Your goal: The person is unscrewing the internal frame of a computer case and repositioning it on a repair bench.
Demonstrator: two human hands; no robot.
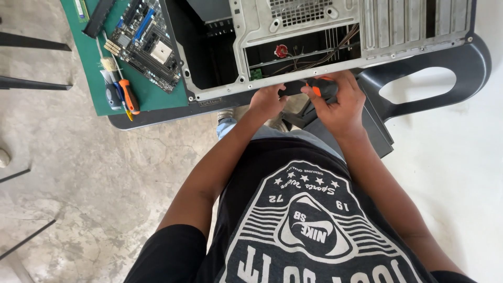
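- Gripping a black and orange screwdriver [317,86], the right hand [340,105] is closed around its handle at the near edge of the open computer case [314,31].
- The left hand [267,100] is curled at the tool's other end, fingertips pressed against the case's lower rim; whether it pinches the shaft cannot be told.
- The case lies on its side on a dark table [466,57], red and dark wires visible inside.
- A motherboard [146,42] rests on a green mat [94,68], well apart to the left.
- An orange-handled tool [129,97] lies on the mat beside a grey-handled one [112,97].
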